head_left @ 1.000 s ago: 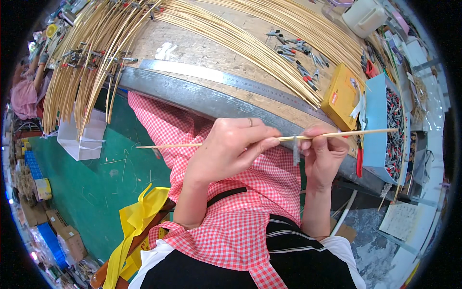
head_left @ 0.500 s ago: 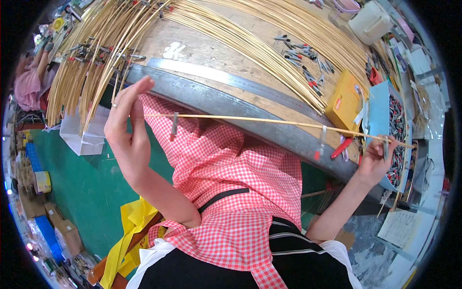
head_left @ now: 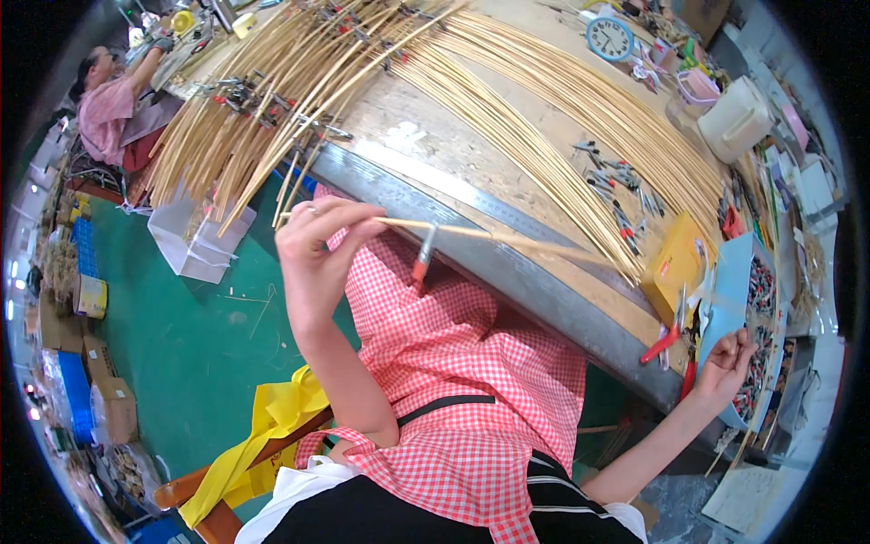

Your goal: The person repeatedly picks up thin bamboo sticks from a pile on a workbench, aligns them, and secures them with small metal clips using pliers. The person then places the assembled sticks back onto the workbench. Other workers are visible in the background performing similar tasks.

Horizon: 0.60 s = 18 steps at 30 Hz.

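My left hand (head_left: pixel 317 258) pinches a thin bamboo strip (head_left: pixel 471 233) near one end. The strip runs out to the right in front of the metal edge of the table and blurs toward its far part. From it, close to my left fingers, hangs a small metal clip with a red tip (head_left: pixel 422 263). My right hand (head_left: pixel 722 374) is off the strip, by the blue box (head_left: pixel 728 290) of many small red-and-black pieces. Its fingers are curled together, and what they hold, if anything, cannot be made out.
Long bamboo strips (head_left: pixel 544 145) lie across the table, with a clipped bundle (head_left: pixel 263 127) overhanging at left. Loose clips (head_left: pixel 619 186), a steel ruler (head_left: pixel 507 213), a yellow box (head_left: pixel 675 258) and red-handled pliers (head_left: pixel 666 343) are about. A person (head_left: pixel 113 113) sits at far left.
My right hand has let go of the strip's right end and moved down to the blue box. My left hand has shifted right and closed on the strip. The view has shifted.
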Motion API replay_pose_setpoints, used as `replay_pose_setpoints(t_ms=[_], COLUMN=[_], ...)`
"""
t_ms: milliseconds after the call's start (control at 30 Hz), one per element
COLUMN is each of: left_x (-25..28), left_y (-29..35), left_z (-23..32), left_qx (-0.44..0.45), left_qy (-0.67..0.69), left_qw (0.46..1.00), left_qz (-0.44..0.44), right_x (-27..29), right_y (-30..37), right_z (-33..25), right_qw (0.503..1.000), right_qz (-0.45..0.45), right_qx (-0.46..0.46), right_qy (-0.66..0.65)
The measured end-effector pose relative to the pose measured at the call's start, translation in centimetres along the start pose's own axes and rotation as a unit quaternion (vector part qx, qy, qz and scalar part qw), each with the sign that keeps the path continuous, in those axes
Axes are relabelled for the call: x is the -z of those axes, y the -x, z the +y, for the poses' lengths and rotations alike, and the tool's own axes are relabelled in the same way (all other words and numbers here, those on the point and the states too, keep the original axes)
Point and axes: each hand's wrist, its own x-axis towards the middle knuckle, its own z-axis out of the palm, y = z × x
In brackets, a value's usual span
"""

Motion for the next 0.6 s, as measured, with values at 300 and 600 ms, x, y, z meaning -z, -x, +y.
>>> replay_pose_setpoints(t_ms=[300, 600], left_x=[9.8, 19.7], left_y=[-7.2, -15.8], left_z=[-8.9, -20.1], left_qx=[0.036, 0.069], left_qy=[-0.164, -0.339], left_qw=[0.938, 0.923], left_qz=[0.303, 0.168], right_x=[-0.6, -4.0], right_y=[0.3, 1.5], right_z=[2.9, 5.7], right_qw=[0.992, 0.989], right_qz=[-0.065, -0.022], right_qx=[-0.052, -0.07], right_qy=[0.092, 0.131])
